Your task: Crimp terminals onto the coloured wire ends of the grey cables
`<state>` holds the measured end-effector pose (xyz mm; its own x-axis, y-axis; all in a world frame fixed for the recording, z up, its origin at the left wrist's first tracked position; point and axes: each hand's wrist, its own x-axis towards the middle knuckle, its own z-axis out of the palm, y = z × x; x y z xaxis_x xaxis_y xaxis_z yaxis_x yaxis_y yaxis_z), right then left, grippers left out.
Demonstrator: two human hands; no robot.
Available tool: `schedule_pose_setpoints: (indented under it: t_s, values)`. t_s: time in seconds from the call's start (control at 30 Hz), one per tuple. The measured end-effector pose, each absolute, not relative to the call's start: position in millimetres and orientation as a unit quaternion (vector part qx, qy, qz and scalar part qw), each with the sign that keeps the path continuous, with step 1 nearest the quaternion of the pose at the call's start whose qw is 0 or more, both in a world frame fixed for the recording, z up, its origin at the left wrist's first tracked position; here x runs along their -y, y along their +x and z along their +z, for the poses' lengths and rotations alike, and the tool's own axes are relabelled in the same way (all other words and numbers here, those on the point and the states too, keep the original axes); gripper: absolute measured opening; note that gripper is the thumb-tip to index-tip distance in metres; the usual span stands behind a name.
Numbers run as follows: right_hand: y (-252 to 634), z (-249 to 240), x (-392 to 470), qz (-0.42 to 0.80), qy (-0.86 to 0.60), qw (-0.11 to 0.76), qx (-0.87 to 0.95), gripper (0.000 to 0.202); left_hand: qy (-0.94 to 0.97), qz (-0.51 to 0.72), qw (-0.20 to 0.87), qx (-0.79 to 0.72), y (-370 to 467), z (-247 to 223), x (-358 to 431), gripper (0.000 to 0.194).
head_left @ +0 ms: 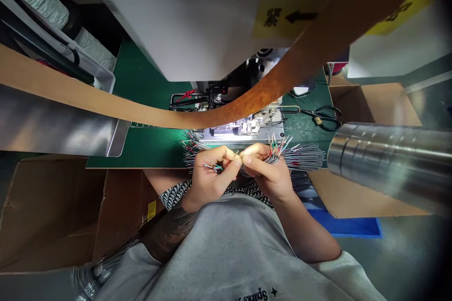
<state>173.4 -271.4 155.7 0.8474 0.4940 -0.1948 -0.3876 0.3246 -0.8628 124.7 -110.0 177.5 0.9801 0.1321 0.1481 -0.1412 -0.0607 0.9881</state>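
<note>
Both hands meet in front of the machine's lit metal base (243,137), fingertips nearly touching. My left hand (213,176) is closed in a pinch on thin wire ends, with green, white and red strands showing between its fingers. My right hand (270,171) is pinched too, on the wires; coloured stripped ends stick up behind its fingers. A bundle of grey cables (305,157) fans out to the right of it. More cable ends (189,148) show beyond my left hand. The exact strands between the fingertips are too small to tell apart.
A brown strip (148,115) hangs in a curve before the white machine housing (197,23). Black scissors (326,118) lie on the green table (141,150). A metal tube (381,164) juts in from the right. Cardboard boxes (52,211) stand left and right, above a blue tray (353,225).
</note>
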Motion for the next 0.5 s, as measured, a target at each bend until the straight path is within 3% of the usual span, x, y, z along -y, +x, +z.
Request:
schedule_pose_setpoints:
  t_s: [0.5]
  values:
    - [175.3,154.5,273.3,0.292,-0.491,0.819,0.056,0.024,0.729,0.111,0.675,0.019,124.6,179.5,112.0,0.034]
